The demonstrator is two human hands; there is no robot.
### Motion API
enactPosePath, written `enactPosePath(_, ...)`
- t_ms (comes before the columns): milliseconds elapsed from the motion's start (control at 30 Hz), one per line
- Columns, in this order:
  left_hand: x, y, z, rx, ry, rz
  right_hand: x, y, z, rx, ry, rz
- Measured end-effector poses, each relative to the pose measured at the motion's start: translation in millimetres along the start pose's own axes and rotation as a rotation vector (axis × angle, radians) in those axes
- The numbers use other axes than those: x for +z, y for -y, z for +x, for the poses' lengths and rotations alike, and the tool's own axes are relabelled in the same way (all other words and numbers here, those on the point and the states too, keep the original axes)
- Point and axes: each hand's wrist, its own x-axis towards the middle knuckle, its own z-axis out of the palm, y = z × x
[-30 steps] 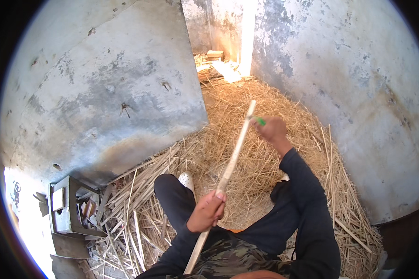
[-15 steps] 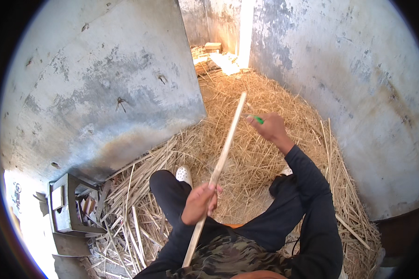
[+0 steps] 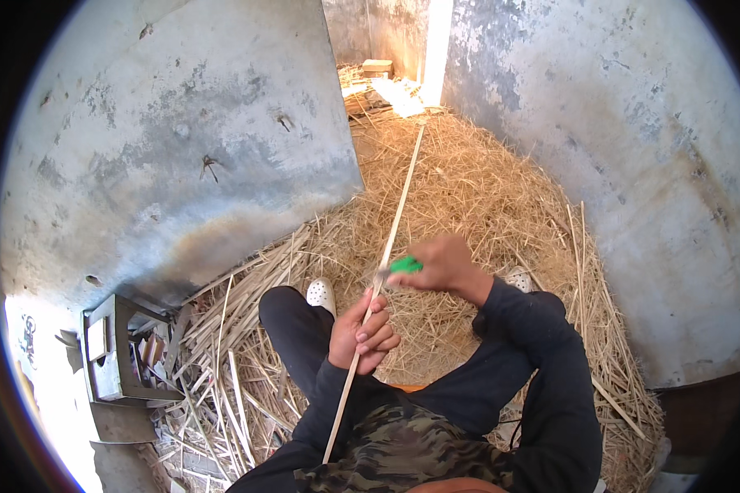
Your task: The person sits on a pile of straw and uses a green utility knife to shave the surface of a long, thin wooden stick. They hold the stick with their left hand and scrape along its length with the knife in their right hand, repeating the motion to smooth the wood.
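Observation:
A long, thin pale strip (image 3: pixel 402 201), looking like split bamboo or wood, slants from my lap up and away over the shavings. My left hand (image 3: pixel 363 335) is closed around it near its middle, fingers curled over. Just above that grip, my right hand (image 3: pixel 442 264) is wrapped round the green handle of a knife (image 3: pixel 405 264). The knife's short blade meets the strip close to my left fingers; its edge is blurred. The strip's near end lies against my left thigh.
Loose straw-like shavings (image 3: pixel 469 181) cover the floor ahead. Split sticks (image 3: pixel 238 329) lie heaped on the left beside a small wooden box frame (image 3: pixel 127 353). Scuffed walls (image 3: pixel 181 148) stand on both sides. A brick (image 3: pixel 377 67) sits at the far end.
My right hand with the knife has come down and left, from beside the strip's upper part to just above my left hand. The strip has turned to show a narrower side.

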Motion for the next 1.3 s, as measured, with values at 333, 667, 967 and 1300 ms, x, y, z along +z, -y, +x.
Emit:
enactPosePath(333, 6, 3, -8, 0.013, -0.130, 0.131, 9, 1, 1, 0.045, 0.063, 0.058)
enactPosePath(667, 18, 12, -18, 0.002, -0.190, 0.292, -6, -61, 23, 0.150, -0.075, -0.129)
enactPosePath(967, 28, 11, -19, -0.031, -0.212, 0.310, -7, -88, 29, -0.060, -0.237, -0.226)
enactPosePath(1300, 26, 36, -45, -0.173, -0.130, 0.380, -50, -208, 11, 0.555, -0.199, -0.440)
